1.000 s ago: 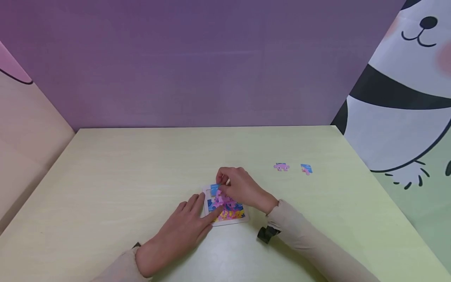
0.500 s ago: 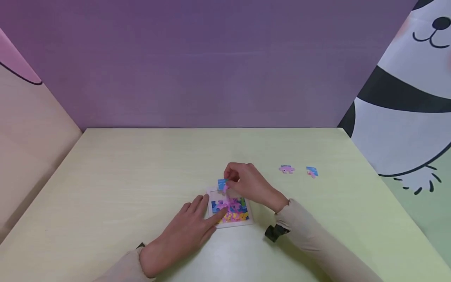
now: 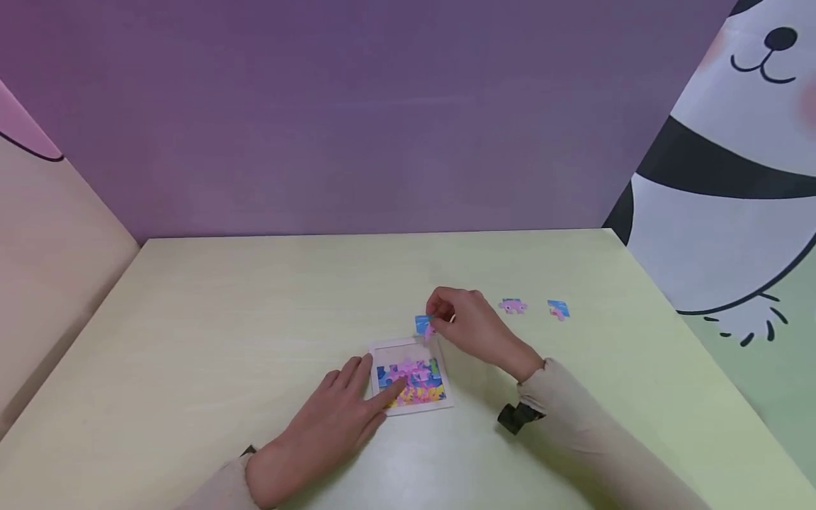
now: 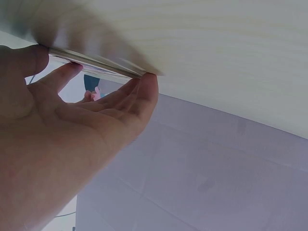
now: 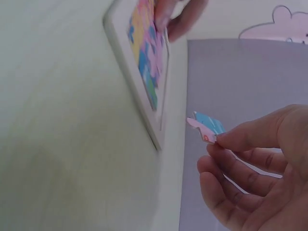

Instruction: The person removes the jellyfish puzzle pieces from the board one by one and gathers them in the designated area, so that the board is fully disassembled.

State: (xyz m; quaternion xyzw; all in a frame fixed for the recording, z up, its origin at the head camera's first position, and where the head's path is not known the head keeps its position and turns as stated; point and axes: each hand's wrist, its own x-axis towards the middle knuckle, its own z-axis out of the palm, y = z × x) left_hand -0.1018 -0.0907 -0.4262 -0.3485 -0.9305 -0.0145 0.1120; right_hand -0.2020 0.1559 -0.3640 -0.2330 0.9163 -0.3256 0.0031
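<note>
A small white-framed jigsaw puzzle (image 3: 397, 355) lies on the table. Its lower part is filled with pink, blue and yellow pieces; the upper part is a bare backing. My left hand (image 3: 328, 421) rests at the frame's left side, one finger reaching over the filled pieces and the others along the edge. Beyond the frame's top right corner, my right hand (image 3: 478, 327) pinches a blue and pink puzzle piece (image 5: 208, 126) between thumb and forefinger, raised off the table. The right wrist view shows it apart from the puzzle, its other fingers loosely curled.
Two loose puzzle pieces lie to the right of my right hand: a pink one with eyes (image 3: 513, 306) and a blue and pink one (image 3: 558, 310). The pale wooden table (image 3: 255, 297) ends at a purple wall (image 3: 382, 142). A panda picture (image 3: 720, 234) covers the right side.
My right hand has lifted the blue and pink piece off the puzzle's upper left and carried it right, past the frame's top edge. The left hand stays on the puzzle.
</note>
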